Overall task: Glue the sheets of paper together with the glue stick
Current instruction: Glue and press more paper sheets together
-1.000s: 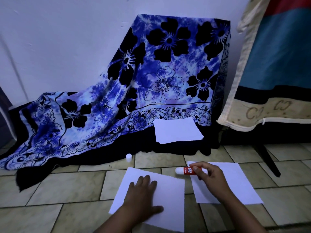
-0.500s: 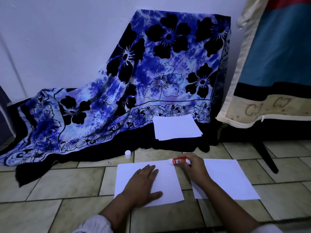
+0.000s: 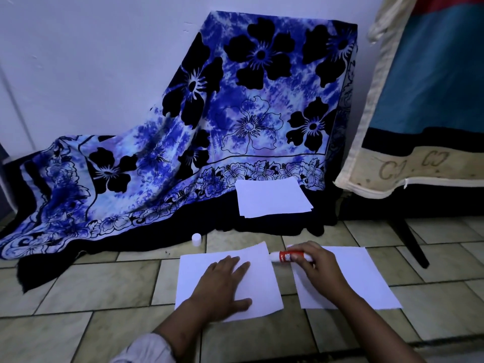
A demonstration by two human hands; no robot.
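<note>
With left hand (image 3: 222,286) pressed flat, fingers straight, on the near-left sheet (image 3: 262,284) and right hand (image 3: 317,271) gripping the uncapped glue stick (image 3: 285,256), tip at that sheet's far-right corner, run light even strokes along edges, pinning close to prevent buckling.

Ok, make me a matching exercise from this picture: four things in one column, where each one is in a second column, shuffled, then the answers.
Things
1. red and white glue stick
2. small white plastic cap
3. small pile of white paper sheets
4. single white paper sheet on the left

Places
A. flat under the left hand
B. on the dark hem of the blue flowered cloth
C. gripped in the right hand
D. alone on the tiled floor, by the cloth's edge

Pairs: 1-C, 2-D, 3-B, 4-A
</note>
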